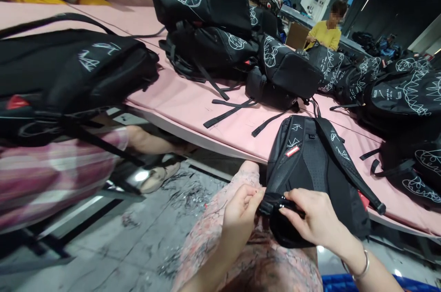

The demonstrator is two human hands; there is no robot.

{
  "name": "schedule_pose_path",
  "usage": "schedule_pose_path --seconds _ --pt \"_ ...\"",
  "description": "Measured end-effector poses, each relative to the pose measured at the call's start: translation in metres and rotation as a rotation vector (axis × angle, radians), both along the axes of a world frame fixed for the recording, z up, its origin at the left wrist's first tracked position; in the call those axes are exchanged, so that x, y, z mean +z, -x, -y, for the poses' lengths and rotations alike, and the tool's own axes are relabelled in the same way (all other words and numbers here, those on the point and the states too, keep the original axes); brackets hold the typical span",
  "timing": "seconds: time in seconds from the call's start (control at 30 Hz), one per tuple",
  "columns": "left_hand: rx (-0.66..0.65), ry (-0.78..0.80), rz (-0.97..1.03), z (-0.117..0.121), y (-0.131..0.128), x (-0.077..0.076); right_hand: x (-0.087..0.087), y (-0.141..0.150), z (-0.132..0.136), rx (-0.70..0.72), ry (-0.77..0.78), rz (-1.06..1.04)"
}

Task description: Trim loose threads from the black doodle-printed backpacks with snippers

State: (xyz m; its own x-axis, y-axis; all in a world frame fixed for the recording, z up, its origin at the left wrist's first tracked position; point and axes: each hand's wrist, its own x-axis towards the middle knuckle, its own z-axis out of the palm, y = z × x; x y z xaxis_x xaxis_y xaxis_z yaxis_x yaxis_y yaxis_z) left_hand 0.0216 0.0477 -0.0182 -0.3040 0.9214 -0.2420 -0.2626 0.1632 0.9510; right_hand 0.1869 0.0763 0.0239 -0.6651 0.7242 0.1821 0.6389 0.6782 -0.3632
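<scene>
A black backpack (310,163) with white scribble print and a small red tag leans from the pink table's edge down onto my lap, back panel and straps up. My left hand (241,209) pinches its near end, thumb and fingers pressed together on the fabric beside the zip. My right hand (312,220), with a bracelet on the wrist, curls over the same end, fingertips on the shiny zip area. Both hands are closed on the bag.
The pink table (193,103) bears several more black backpacks (210,20) with loose straps. A person in pink plaid (51,168) sits at left with a backpack (69,71) on the lap. A person in yellow (325,32) works at the far end. Thread scraps litter the grey floor (148,241).
</scene>
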Motion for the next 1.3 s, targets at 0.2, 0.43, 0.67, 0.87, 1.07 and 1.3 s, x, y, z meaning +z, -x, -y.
schedule_pose_path --seconds 0.2,0.43,0.67,0.87,1.07,1.3 --pt "-0.005 -0.006 0.049 0.001 0.001 -0.003 0.006 0.002 0.000 0.024 0.013 0.023" --pt "0.000 -0.110 0.305 0.001 -0.002 -0.010 -0.020 -0.003 -0.012 -0.331 0.389 -0.576" --pt "-0.085 -0.085 0.145 0.004 -0.032 -0.033 -0.032 0.037 -0.038 -0.374 0.564 -0.763" --pt "0.099 -0.147 -0.047 -0.008 -0.030 -0.048 -0.020 0.050 -0.056 -0.487 0.269 -0.629" --pt "-0.026 -0.043 0.285 -0.008 -0.018 -0.044 -0.020 0.039 -0.058 -0.327 0.353 -0.577" --pt "-0.112 0.145 0.685 -0.012 -0.001 -0.044 -0.046 0.002 -0.041 -0.253 0.096 -0.374"
